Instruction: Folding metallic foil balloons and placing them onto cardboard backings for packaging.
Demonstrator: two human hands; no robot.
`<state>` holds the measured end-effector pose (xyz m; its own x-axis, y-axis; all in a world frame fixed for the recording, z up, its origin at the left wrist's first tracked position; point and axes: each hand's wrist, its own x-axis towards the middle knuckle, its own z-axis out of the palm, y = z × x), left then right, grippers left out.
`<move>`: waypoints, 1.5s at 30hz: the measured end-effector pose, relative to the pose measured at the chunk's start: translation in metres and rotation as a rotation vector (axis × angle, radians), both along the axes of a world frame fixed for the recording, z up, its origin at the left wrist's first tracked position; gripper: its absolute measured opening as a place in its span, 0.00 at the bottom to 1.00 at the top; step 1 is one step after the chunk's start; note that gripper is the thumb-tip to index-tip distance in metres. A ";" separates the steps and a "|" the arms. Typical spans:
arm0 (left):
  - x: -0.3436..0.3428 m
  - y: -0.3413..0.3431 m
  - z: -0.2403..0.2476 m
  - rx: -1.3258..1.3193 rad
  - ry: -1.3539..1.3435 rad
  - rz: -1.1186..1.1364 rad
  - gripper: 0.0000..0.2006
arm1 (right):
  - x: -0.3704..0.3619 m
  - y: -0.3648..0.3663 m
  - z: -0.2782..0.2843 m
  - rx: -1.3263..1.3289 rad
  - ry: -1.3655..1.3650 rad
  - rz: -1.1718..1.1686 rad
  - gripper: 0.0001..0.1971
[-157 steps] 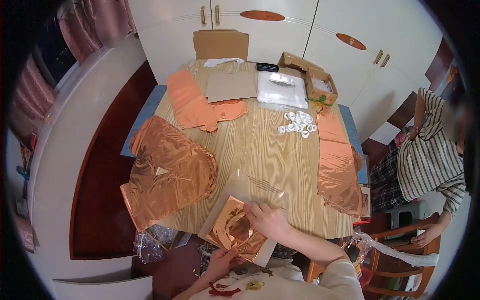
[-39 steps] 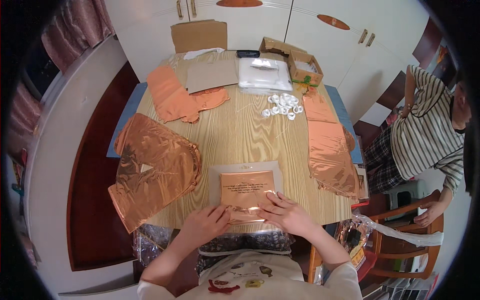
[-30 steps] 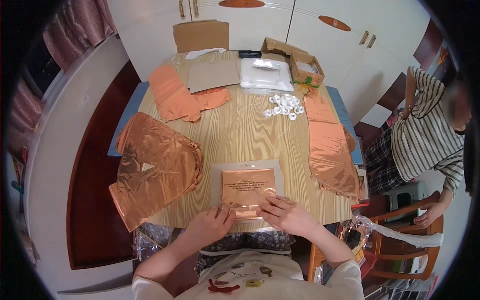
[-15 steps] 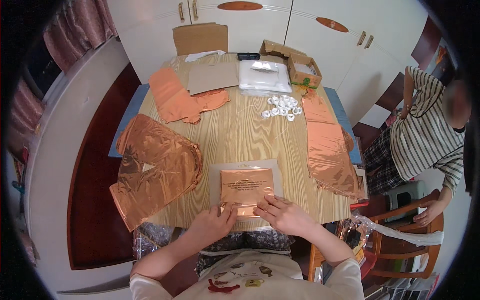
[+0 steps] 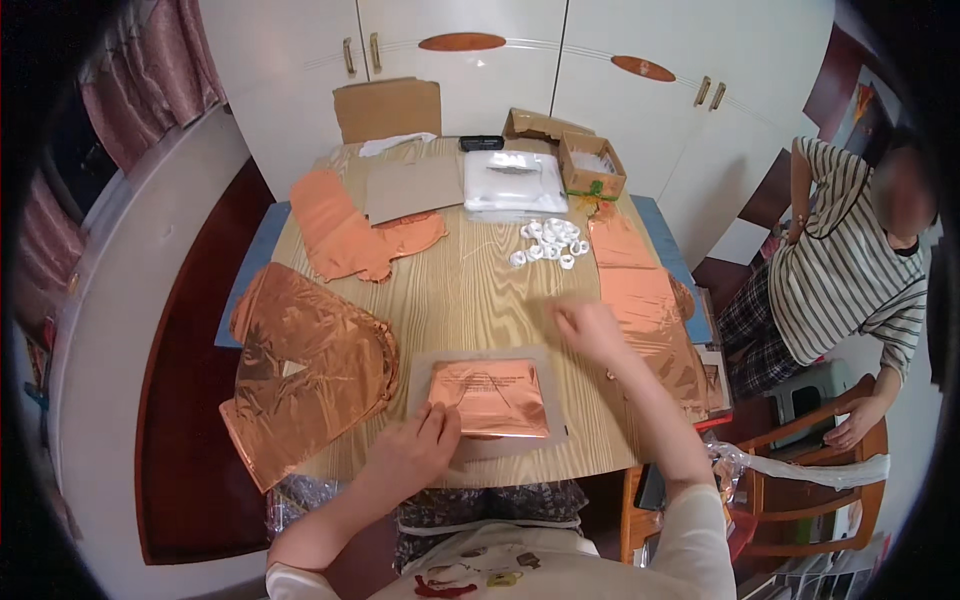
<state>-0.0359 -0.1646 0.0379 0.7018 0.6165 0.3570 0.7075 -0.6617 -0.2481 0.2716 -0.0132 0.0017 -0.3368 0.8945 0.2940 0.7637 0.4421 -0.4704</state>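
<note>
A folded copper-coloured foil balloon (image 5: 495, 400) with dark print lies on a translucent sheet (image 5: 556, 420) near the front edge of the table. My left hand (image 5: 420, 440) rests on the left side of the folded foil, its fingers laid on top. To the right and farther up, my right hand (image 5: 590, 330) is held over the tabletop, off the foil. Its fingers look bent but are smeared by motion, so whether they hold anything is unclear. Beyond that hand sits a cluster of small white rings or rolls (image 5: 550, 240).
Flat copper foil pieces lie at left (image 5: 310, 360), far left (image 5: 330, 225) and right (image 5: 640, 290). At the back stand a grey card (image 5: 415, 188), a stack of clear packets (image 5: 515, 185) and a small cardboard box (image 5: 593, 165). A person (image 5: 840, 250) stands beside a wooden chair (image 5: 800, 515).
My right hand has left the folded foil and moved forward and right. My left hand stays at the foil's left side. The view has tilted slightly upward.
</note>
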 end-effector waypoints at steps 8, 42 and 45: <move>-0.005 -0.001 0.037 -0.145 -0.032 0.046 0.13 | -0.016 0.133 -0.039 0.499 -0.509 -0.208 0.05; -0.006 -0.016 0.026 -0.286 -0.001 0.106 0.16 | 0.042 0.058 -0.007 -0.155 -0.289 -0.213 0.13; -0.004 -0.015 0.025 -0.201 -0.015 0.095 0.16 | 0.049 0.054 -0.002 -0.180 -0.328 -0.176 0.13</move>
